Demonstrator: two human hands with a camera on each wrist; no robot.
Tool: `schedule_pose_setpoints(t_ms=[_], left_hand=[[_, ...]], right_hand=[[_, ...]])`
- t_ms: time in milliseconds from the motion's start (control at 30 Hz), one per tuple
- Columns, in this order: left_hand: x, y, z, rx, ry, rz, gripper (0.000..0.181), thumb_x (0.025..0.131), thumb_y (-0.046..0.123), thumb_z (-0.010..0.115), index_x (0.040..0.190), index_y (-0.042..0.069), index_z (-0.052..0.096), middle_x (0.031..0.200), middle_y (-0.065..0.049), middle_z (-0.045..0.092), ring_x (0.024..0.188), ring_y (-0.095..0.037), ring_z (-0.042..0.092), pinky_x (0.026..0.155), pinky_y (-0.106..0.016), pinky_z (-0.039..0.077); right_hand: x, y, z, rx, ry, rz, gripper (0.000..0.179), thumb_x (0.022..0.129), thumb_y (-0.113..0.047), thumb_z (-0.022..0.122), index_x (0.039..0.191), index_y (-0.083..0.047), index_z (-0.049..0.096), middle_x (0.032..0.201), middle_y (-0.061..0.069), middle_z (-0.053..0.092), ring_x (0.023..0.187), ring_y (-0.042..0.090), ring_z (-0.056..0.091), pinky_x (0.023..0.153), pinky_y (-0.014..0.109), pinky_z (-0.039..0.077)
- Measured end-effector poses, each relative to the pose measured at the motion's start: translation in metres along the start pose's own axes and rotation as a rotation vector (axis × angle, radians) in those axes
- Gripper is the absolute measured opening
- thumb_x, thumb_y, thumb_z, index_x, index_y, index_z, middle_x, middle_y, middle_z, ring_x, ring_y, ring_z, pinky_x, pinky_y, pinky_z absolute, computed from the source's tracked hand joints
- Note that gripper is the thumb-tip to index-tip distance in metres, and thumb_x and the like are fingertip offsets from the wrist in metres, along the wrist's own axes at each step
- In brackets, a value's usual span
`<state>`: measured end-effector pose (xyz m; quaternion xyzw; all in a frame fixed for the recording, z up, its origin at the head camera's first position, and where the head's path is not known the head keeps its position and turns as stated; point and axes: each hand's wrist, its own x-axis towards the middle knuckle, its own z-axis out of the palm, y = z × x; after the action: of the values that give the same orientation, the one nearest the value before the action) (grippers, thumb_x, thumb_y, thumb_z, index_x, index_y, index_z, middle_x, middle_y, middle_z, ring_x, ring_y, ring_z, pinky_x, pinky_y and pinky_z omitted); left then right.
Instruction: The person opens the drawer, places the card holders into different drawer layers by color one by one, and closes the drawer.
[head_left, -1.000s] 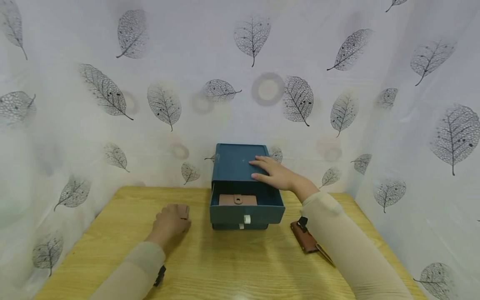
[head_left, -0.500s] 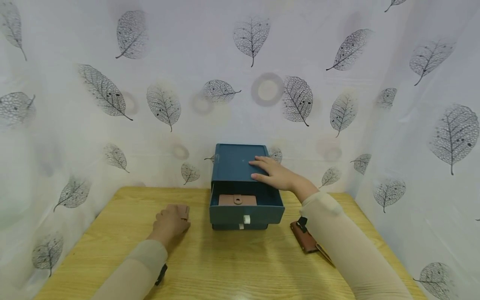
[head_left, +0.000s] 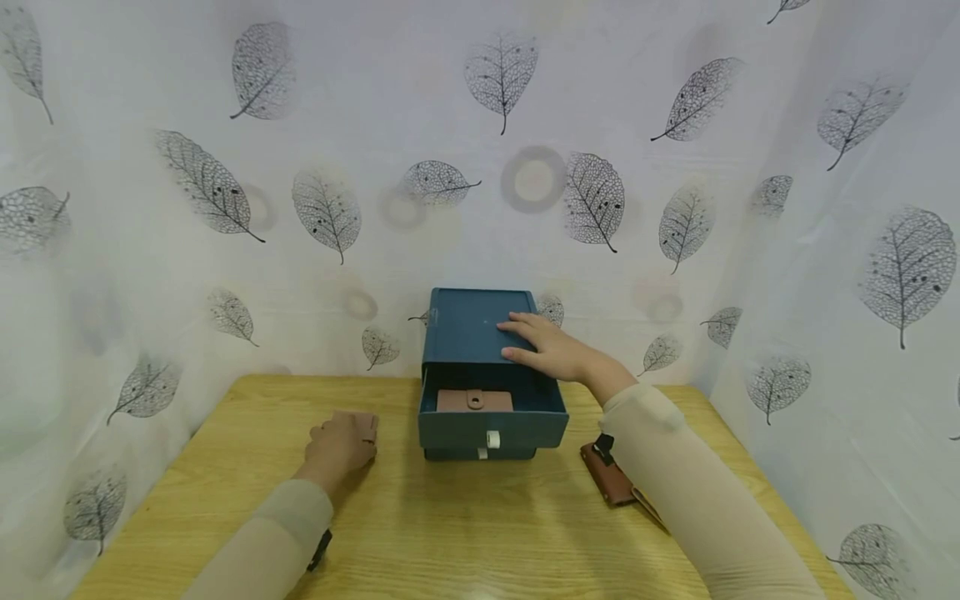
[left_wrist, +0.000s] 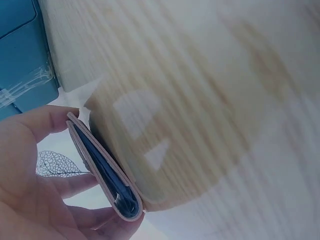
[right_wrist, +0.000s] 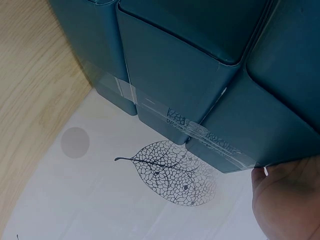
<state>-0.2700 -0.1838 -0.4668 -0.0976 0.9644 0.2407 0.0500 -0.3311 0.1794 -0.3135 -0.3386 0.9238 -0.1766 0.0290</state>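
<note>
One folded pink wallet [head_left: 365,422] in L hand [head_left: 337,448]; upper drawer [head_left: 456,430] pulled out

L fingers: clamped on folded pink wallet, thumb one side, fingertips the other (L wrist view). Wallet seen edge-on there, dark inner leaves showing. Loc.: over L part of table [head_left: 450,533], apart from drawer unit. Contact w/ tabletop: can't tell.

R hand [head_left: 553,348]: fingers apart, palm down, resting on top of blue drawer unit [head_left: 468,325] nr its R edge; grips nothing.

Unit: 2 drawers. Upper pulled part-way out, white pull tab [head_left: 492,439] on front; lower drawer [head_left: 446,454] pushed in.

Inside upper drawer: 1 snap-tab wallet [head_left: 454,402], L of centre; R part in shadow.

R of unit: 1 brown wallet [head_left: 613,482] on table, nr R sleeve [head_left: 690,475]; thin tan item [head_left: 651,510] just beside it, partly hidden, ID unclear.

Backdrop: leaf-print sheet [head_left: 450,100].

Step (judgement): prob. taking up folded pink wallet for stowing, R hand bracing unit. Next move calls for: firm pinch, lift clear of drawer front, carry R, lower in next to snap-tab wallet w/o snagging rim; R palm to steady unit meanwhile.
</note>
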Motion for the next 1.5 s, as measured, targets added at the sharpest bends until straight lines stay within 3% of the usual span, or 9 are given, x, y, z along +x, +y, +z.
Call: schedule_pose_setpoints(t_ms=[367,800,1033,1167,1300,1433,1500], left_hand=[[-0.003,-0.002,-0.005,-0.019,-0.018,0.010,0.059,0.085,0.030,0.075,0.126,-0.008,0.055,0.103,-0.028,0.060,0.098,-0.045,0.051,0.077,-0.057,0.050],[-0.004,-0.012,-0.007,0.015,-0.007,0.075,0.069,0.087,0.034,0.069,0.139,-0.005,0.047,0.120,-0.034,0.056,0.112,-0.053,0.051,0.085,-0.063,0.049],[-0.011,-0.011,-0.016,0.009,0.000,0.102,0.071,0.087,0.034,0.064,0.145,-0.001,0.044,0.130,-0.040,0.049,0.117,-0.058,0.047,0.088,-0.068,0.046],[-0.015,-0.007,-0.020,0.009,0.023,0.134,0.067,0.088,0.036,0.061,0.144,0.001,0.047,0.129,-0.039,0.051,0.116,-0.057,0.048,0.087,-0.067,0.047],[-0.018,-0.003,-0.023,0.002,0.042,0.171,0.066,0.095,0.045,0.052,0.147,0.005,0.046,0.134,-0.036,0.050,0.122,-0.058,0.045,0.093,-0.068,0.044],[-0.019,-0.001,-0.028,-0.025,0.094,0.242,0.068,0.100,0.059,0.041,0.148,0.011,0.048,0.136,-0.034,0.051,0.125,-0.058,0.043,0.099,-0.069,0.040],[-0.020,-0.001,-0.031,-0.022,0.129,0.295,0.065,0.100,0.057,0.044,0.146,0.012,0.050,0.134,-0.033,0.054,0.123,-0.058,0.046,0.098,-0.068,0.041]], right_hand=[[0.001,0.003,0.001,-0.002,0.005,-0.003,0.070,0.102,-0.058,0.044,0.159,-0.018,0.032,0.166,0.014,0.016,0.153,0.035,0.010,0.119,0.063,0.011],[0.000,0.000,-0.001,0.004,0.001,-0.001,0.067,0.103,-0.052,0.046,0.159,-0.017,0.032,0.166,0.013,0.016,0.153,0.035,0.010,0.120,0.063,0.011],[0.000,0.001,0.000,-0.003,-0.002,0.007,0.067,0.103,-0.053,0.046,0.159,-0.018,0.032,0.166,0.012,0.015,0.153,0.035,0.010,0.120,0.062,0.011],[0.000,0.002,0.000,-0.005,-0.003,0.007,0.068,0.103,-0.054,0.046,0.159,-0.018,0.032,0.166,0.012,0.015,0.153,0.034,0.010,0.120,0.062,0.011],[0.000,0.003,0.001,-0.004,-0.004,0.008,0.067,0.103,-0.054,0.046,0.159,-0.019,0.032,0.166,0.011,0.015,0.153,0.034,0.010,0.120,0.062,0.011],[0.000,0.003,0.001,-0.005,-0.004,0.008,0.068,0.103,-0.055,0.045,0.159,-0.019,0.032,0.166,0.011,0.015,0.153,0.034,0.009,0.120,0.062,0.011],[0.000,0.003,0.001,-0.006,-0.003,0.006,0.069,0.102,-0.057,0.045,0.159,-0.019,0.031,0.166,0.011,0.015,0.153,0.034,0.009,0.120,0.062,0.011]])
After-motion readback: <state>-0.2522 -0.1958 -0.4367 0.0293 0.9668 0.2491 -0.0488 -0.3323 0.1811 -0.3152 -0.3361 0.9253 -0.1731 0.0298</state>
